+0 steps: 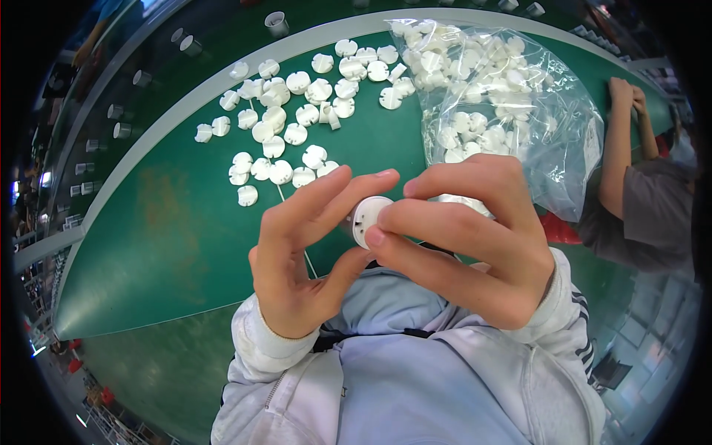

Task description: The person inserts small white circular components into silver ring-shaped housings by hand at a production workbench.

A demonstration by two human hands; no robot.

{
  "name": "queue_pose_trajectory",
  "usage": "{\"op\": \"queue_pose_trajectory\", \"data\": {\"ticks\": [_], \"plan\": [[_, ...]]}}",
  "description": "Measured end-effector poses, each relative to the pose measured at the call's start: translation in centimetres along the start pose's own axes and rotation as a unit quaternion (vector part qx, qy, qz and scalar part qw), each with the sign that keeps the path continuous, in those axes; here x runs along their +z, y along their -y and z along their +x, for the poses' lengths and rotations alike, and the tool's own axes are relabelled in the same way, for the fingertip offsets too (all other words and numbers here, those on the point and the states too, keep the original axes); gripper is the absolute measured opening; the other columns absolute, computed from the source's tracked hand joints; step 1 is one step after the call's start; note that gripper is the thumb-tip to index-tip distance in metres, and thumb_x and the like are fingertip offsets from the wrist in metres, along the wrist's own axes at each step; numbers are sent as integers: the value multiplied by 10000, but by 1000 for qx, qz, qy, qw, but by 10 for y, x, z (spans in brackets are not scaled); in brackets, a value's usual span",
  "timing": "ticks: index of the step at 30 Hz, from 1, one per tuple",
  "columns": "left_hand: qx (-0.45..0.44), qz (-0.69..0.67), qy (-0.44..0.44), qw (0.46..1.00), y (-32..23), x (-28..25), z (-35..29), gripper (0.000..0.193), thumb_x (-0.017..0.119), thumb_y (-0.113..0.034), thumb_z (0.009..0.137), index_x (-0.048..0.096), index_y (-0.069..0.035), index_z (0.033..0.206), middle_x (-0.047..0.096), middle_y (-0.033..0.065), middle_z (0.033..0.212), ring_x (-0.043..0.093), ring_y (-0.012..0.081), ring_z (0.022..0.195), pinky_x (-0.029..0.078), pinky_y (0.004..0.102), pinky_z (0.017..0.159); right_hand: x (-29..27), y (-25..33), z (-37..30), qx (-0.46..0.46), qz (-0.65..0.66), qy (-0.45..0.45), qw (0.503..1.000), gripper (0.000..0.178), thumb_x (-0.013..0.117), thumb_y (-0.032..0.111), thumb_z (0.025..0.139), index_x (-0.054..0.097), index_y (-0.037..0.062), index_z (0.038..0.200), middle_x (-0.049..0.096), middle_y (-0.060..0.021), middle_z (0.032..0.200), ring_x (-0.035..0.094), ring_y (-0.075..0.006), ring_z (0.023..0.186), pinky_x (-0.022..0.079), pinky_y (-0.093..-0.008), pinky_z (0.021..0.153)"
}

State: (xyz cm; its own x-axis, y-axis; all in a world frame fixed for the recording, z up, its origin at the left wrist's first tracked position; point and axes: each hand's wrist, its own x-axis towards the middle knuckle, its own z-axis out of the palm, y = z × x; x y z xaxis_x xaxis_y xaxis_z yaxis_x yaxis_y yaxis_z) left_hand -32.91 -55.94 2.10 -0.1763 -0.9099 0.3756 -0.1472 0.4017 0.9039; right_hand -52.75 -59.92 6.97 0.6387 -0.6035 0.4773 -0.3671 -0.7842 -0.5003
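In front of my chest, both hands hold a small round white plastic part [365, 215] with dark slots in its face. My left hand [300, 252] grips its rim from the left between thumb and fingers. From the right, the thumb and a fingertip of my right hand [482, 241] press on the face and cover part of it; another finger is raised clear. Beyond my hands, several similar white round parts [280, 172] lie scattered on the green tabletop [141, 245]. A clear plastic bag [552, 174], full of more white pieces, lies just past my right hand.
A pale raised border [119, 193] runs along the table's far edge. Behind it stand several white cup-shaped pieces [277, 24], spaced apart. At the right, another person's forearms [615, 148] rest on the table near the bag. Something red [558, 228] shows beside that person.
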Motion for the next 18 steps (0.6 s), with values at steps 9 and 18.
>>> {"op": "queue_pose_trajectory", "data": {"ticks": [9, 18], "plan": [[26, -25, -12, 999, 0, 1, -3, 659, 676, 167, 786, 410, -5, 1364, 638, 291, 1238, 634, 339, 1153, 487, 400, 977, 7, 16, -2, -10, -101, -33, 994, 381, 766, 102, 623, 748, 67, 1002, 688, -42, 1099, 603, -265, 950, 466, -359, 706], [28, -66, -10, 997, -1, -34, -9, 650, 668, 177, 789, 426, -31, 1355, 627, 289, 1228, 622, 363, 1150, 519, 419, 952, 23, 38, 26, 25, -124, 2, 992, 344, 763, 138, 624, 750, 78, 962, 697, -8, 1086, 630, -297, 988, 463, -397, 735]]}}
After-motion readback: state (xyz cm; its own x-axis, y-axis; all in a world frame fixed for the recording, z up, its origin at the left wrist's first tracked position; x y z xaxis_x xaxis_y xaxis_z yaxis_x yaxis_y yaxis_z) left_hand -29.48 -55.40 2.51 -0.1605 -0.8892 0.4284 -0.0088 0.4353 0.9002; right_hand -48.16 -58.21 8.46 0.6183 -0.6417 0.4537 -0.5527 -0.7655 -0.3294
